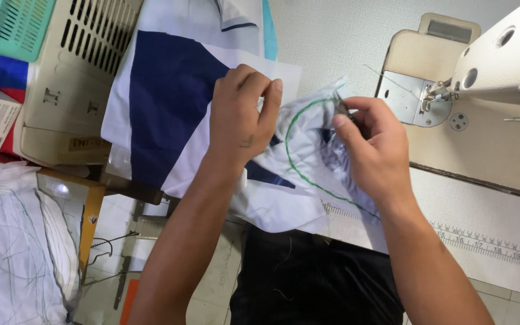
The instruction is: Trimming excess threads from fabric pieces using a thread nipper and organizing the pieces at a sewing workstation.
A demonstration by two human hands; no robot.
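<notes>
Both hands pinch a crumpled pale grey fabric piece marked with a curved green line (308, 150), held taut between them. The left hand (239, 120) grips one edge, the right hand (371, 144) the other, just beside the cream sewing machine (501, 66).

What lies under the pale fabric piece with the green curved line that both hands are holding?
Under the pale fabric piece lie larger white and navy panels on the sewing table. Whatever sits directly beneath the bunched cloth is covered.

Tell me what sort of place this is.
Probably a garment sewing workshop: an industrial sewing machine on a table with a ruler strip, and stacked cut fabric pieces beside it.
</notes>
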